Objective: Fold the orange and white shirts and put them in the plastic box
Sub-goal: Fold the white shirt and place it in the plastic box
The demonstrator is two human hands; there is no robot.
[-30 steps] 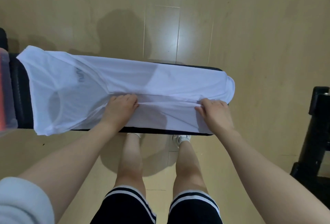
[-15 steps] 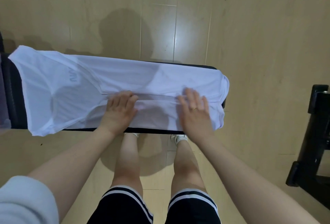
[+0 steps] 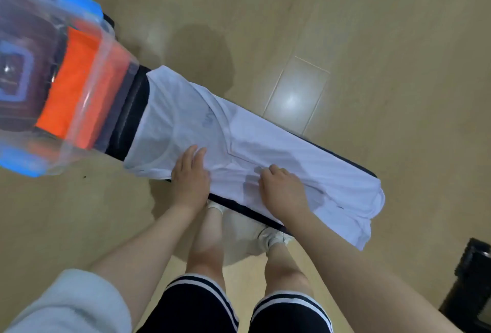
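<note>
From my head camera, my left hand lies flat with its fingers straight and together on the white shirt, near its near edge, while the fingers of my right hand are curled down into the cloth; I cannot tell whether they pinch a fold or only press. The white shirt lies folded lengthwise along the black bench, one end drooping over the far right corner. The orange shirt sits folded inside the clear plastic box at the bench's left end.
</note>
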